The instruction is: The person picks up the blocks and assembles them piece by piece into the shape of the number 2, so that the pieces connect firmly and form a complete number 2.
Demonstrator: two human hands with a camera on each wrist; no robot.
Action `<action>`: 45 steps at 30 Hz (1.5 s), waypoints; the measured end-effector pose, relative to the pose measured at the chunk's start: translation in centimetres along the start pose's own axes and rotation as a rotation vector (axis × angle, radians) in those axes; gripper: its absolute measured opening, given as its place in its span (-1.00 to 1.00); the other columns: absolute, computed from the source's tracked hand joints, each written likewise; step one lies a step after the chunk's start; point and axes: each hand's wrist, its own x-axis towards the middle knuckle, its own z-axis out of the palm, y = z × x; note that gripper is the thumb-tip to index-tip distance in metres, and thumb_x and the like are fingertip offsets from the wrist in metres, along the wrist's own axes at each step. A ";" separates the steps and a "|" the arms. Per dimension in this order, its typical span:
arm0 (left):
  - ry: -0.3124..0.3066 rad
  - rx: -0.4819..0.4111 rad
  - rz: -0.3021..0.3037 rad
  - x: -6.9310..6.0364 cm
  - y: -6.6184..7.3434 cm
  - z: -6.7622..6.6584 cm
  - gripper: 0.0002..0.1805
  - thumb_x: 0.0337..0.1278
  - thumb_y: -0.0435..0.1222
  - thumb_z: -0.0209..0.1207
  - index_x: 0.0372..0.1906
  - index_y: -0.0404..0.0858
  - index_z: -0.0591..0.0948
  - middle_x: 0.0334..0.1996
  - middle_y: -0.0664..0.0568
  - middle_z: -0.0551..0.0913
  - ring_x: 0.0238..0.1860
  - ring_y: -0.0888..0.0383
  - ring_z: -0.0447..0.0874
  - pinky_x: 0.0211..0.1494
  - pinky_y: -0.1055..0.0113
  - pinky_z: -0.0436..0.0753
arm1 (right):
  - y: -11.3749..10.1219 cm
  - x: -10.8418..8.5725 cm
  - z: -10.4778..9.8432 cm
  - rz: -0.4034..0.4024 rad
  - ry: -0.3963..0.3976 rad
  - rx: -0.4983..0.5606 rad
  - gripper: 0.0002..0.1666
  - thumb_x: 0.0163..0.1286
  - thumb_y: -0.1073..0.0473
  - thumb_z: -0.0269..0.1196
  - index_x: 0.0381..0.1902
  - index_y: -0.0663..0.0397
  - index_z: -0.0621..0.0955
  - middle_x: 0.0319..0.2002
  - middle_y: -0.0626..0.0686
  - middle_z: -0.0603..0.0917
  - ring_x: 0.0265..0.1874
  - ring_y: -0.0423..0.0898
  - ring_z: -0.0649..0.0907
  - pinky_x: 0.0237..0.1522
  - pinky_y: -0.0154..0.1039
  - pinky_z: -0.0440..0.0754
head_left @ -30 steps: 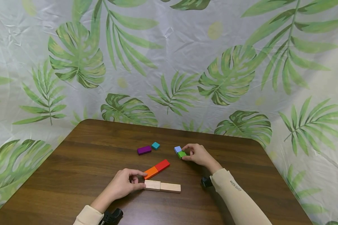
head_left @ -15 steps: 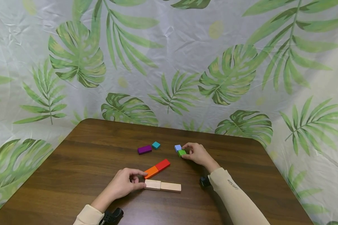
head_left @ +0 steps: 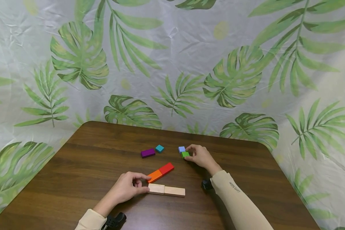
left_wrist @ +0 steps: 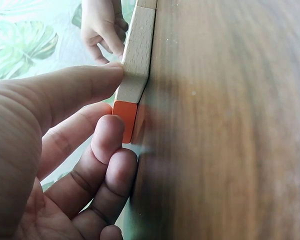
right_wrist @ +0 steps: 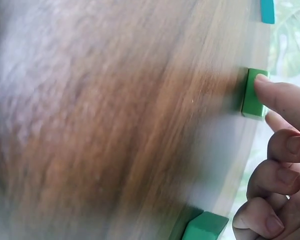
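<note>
Moved since earlier frame: green block & lt-blue block, both slightly farther back, w/ R hand. L hand: part-open, thumb touching L wood block, index touching orange block. R wood block: end to end w/ L one. Red block: end to end w/ orange, farther back. R hand: thumb & index pinching green block, R of centre on desk, lt-blue appar. touching its far side. Purple block: flat, L of centre. Teal block: just beside purple, slightly farther. Leaf-print backdrop: behind desk.
</note>
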 end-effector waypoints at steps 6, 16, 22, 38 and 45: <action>-0.002 -0.001 0.007 0.0 0.1 0.0 -0.66 0.10 -0.18 0.59 0.00 -0.13 0.85 -0.57 0.19 0.55 -0.55 0.33 0.38 -0.44 0.45 0.37 | 0.5 -0.2 -0.5 -0.005 0.005 -0.018 -0.59 0.38 0.10 0.53 0.13 0.06 0.75 -0.59 -0.04 0.49 -0.62 -0.14 0.43 -0.46 -0.25 0.41; -0.001 -0.012 0.003 -0.1 0.2 -0.1 -0.65 0.10 -0.17 0.59 0.00 -0.13 0.85 -0.57 0.18 0.55 -0.55 0.33 0.37 -0.45 0.44 0.36 | 0.9 -0.4 -0.6 -0.006 -0.008 -0.017 -0.63 0.41 0.12 0.50 0.14 0.04 0.76 -0.63 -0.06 0.46 -0.64 -0.16 0.40 -0.46 -0.26 0.40; -0.003 -0.015 0.002 -0.1 0.2 0.0 -0.66 0.11 -0.18 0.59 0.01 -0.13 0.85 -0.57 0.19 0.55 -0.55 0.33 0.38 -0.44 0.45 0.37 | 1.0 -0.4 -0.4 -0.010 -0.008 -0.017 -0.62 0.42 0.11 0.50 0.15 0.01 0.76 -0.63 -0.07 0.44 -0.65 -0.16 0.38 -0.46 -0.26 0.38; -0.001 -0.015 0.003 -0.1 0.2 0.0 -0.65 0.10 -0.19 0.59 0.01 -0.12 0.85 -0.56 0.17 0.55 -0.55 0.32 0.37 -0.45 0.44 0.35 | 0.5 -0.7 -0.3 -0.020 -0.013 -0.010 -0.68 0.42 0.11 0.49 0.10 0.00 0.78 -0.65 -0.08 0.42 -0.65 -0.16 0.38 -0.44 -0.25 0.38; -0.001 0.004 -0.003 -0.1 0.2 0.0 -0.66 0.11 -0.18 0.59 0.01 -0.12 0.85 -0.57 0.19 0.54 -0.55 0.33 0.37 -0.44 0.45 0.36 | 0.6 -1.0 -0.2 -0.038 -0.020 -0.008 -0.70 0.43 0.11 0.49 0.09 -0.01 0.78 -0.66 -0.09 0.41 -0.67 -0.18 0.35 -0.46 -0.28 0.36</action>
